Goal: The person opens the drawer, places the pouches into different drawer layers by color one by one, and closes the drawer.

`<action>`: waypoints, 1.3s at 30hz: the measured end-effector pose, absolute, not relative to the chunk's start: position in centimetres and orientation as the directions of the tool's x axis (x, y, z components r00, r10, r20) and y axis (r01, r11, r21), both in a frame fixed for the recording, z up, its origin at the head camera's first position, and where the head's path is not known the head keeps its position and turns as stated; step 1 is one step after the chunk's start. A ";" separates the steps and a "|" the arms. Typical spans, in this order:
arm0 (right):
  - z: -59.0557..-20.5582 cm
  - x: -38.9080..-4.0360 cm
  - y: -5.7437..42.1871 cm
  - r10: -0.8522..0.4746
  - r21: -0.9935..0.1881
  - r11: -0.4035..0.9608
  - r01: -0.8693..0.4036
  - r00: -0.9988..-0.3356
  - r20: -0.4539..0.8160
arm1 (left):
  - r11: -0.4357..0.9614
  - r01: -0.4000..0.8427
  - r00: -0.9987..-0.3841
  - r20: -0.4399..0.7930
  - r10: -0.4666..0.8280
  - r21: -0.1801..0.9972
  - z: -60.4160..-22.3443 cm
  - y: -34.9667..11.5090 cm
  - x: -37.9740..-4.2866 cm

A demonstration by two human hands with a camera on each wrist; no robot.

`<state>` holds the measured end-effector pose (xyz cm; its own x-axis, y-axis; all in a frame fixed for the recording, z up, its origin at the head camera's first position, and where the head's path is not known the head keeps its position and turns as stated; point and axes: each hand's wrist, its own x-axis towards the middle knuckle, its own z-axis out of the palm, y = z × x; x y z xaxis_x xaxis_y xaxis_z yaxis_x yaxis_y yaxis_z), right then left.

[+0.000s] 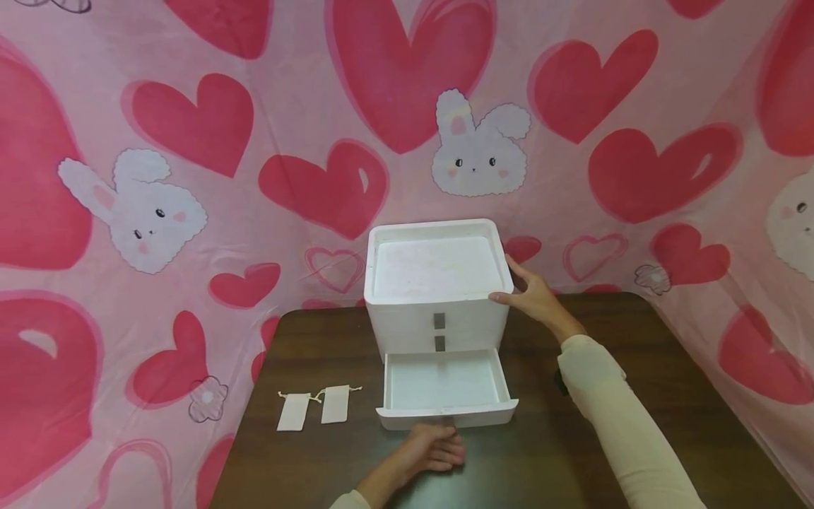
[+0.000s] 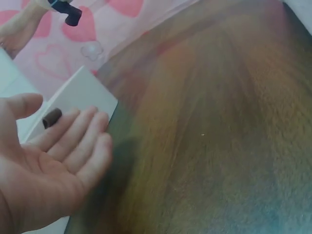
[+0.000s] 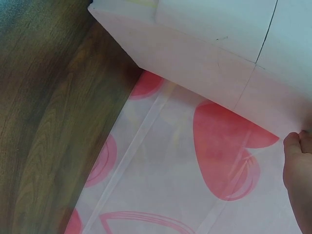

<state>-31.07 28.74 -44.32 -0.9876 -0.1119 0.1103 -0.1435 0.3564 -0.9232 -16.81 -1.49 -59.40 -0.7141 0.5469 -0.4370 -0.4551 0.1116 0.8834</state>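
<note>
A white drawer unit (image 1: 439, 265) stands on the table with its bottom drawer (image 1: 445, 382) pulled out and nothing inside it. My left hand (image 1: 429, 449) is palm up just in front of that drawer, its fingers loosely bent. In the left wrist view, the drawer's dark pull tab (image 2: 52, 118) shows between the thumb and the fingertips, not pinched. My right hand (image 1: 534, 293) holds the unit's upper right corner, thumb at the front rim and fingers along the side. The right wrist view has these fingers (image 3: 295, 146) at the unit's edge.
Two small cream drawstring pouches, a left one (image 1: 294, 412) and a right one (image 1: 335, 404), lie left of the drawer on the dark wooden table (image 1: 547, 459). A pink cloth (image 1: 305, 85) with hearts and rabbits hangs behind. Two upper drawers with grey tabs (image 1: 439, 321) are closed.
</note>
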 end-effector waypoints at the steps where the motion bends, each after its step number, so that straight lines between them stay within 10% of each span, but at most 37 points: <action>1: -44.3 -31.1 28.7 -0.110 -0.922 0.361 -0.141 -0.988 0.108 | 0.134 -0.440 -0.717 -0.437 0.543 0.888 -59.3 -1.6 -16.8; 24: -44.4 -31.0 28.8 -0.131 -0.933 0.330 -0.145 -0.986 0.106 | 0.316 0.066 -0.884 -0.091 0.458 0.947 -53.1 -6.0 -19.1; 39: -44.2 -31.1 28.8 -0.126 -0.932 0.338 -0.127 -0.988 0.089 | 0.811 0.449 -0.863 0.419 0.284 0.376 -52.5 -13.5 -21.2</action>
<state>-31.06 28.78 -44.17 -0.9880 -0.1264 0.0891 -0.1273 0.3383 -0.9324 -21.21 -13.54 -52.48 -0.8626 0.2836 0.4190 0.4491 0.8106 0.3758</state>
